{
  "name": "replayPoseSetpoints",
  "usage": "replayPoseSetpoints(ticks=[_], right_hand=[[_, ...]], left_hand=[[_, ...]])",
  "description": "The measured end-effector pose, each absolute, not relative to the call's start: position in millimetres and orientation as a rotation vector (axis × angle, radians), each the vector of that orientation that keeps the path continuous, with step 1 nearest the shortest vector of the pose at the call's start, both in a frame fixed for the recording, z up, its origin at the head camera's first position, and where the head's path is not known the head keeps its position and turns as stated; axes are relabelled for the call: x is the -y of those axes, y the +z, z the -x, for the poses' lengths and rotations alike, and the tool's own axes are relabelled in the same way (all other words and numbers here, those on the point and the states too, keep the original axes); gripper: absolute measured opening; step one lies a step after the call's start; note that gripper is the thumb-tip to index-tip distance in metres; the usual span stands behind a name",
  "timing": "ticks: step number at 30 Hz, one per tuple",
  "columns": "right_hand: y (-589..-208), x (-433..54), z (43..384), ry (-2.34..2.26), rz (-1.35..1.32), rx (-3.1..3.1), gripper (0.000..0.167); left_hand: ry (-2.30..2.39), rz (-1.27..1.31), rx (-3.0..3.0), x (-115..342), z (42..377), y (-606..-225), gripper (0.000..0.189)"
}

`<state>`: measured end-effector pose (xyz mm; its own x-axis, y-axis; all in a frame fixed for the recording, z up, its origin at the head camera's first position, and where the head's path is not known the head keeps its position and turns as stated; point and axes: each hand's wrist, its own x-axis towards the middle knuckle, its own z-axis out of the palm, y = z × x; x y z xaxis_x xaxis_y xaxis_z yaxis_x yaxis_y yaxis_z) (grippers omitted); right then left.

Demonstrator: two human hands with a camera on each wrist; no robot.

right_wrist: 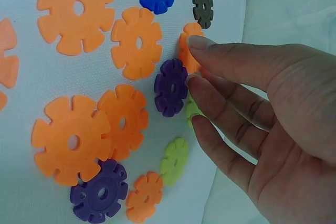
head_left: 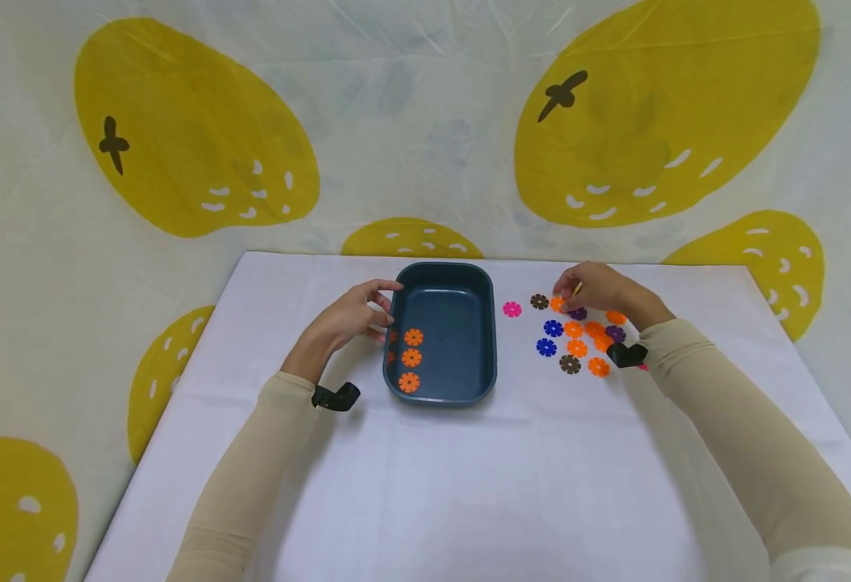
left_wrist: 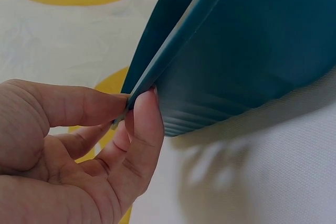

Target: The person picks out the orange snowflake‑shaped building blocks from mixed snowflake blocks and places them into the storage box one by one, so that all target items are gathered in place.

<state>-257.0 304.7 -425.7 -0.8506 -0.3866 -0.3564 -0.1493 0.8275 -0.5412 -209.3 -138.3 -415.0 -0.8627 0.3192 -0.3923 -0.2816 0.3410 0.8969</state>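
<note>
My left hand (head_left: pixel 348 314) pinches the left rim of a dark blue-green plastic tray (head_left: pixel 461 339); the left wrist view shows the thumb and fingers on either side of that rim (left_wrist: pixel 173 45). Three orange notched plastic discs (head_left: pixel 411 357) lie in a column along the tray's left side. To the right, my right hand (head_left: pixel 603 289) is over a scatter of similar discs. In the right wrist view its thumb tip overlaps an orange disc (right_wrist: pixel 188 56), and the other fingertips are near a purple disc (right_wrist: pixel 171 87), with a gap between thumb and fingers.
More discs lie around the right hand: blue (head_left: pixel 546 347), brown (head_left: pixel 570 364), pink (head_left: pixel 512 309) and several orange (head_left: pixel 599 367). Green ones (right_wrist: pixel 174 161) appear in the right wrist view. A white cloth (head_left: pixel 425 485) covers the table; a patterned curtain (head_left: pixel 410 121) hangs behind.
</note>
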Motion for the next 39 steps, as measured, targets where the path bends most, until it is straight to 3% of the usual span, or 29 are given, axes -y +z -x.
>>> replayPoseSetpoints(ticks=[39], right_hand=[[-429.4,-296.5,255.8,-0.632,0.255,-2.586,0.028]], left_hand=[[1.566,-0.037,-2.088,138.4,209.5,-416.1,0.067]])
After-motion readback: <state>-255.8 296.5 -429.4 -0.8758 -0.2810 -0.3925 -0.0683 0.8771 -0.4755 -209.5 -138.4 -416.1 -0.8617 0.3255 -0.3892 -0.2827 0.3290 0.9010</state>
